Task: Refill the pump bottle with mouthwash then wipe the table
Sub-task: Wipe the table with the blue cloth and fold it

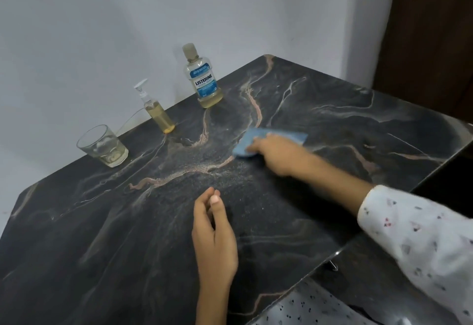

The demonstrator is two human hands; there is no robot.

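At the far left edge of the dark marble table (332, 109) stands a glass tumbler (103, 145) with a little pale liquid in it, then the pump bottle (156, 109), its pump fitted and amber mouthwash filling most of it, then the capped Listerine bottle (202, 76) against the wall. All three stand upright and well apart from both hands, so the refill looks finished and the wiping is the step in hand. The left hand (215, 237) rests near the table's middle front, fingers loosely curled and holding nothing. Further right, the right hand (276, 153) presses down on a blue cloth (271, 140); motion blur hides whether the fingers lie flat or curl over its edge, so its grip cannot be told. The cloth lies right of the bottles and nearer the Listerine bottle than the pump bottle. The main risk, as I judge it, is a wide sweep to the left knocking a bottle or pushing the tumbler off the near edge, since all three sit close to the rim.
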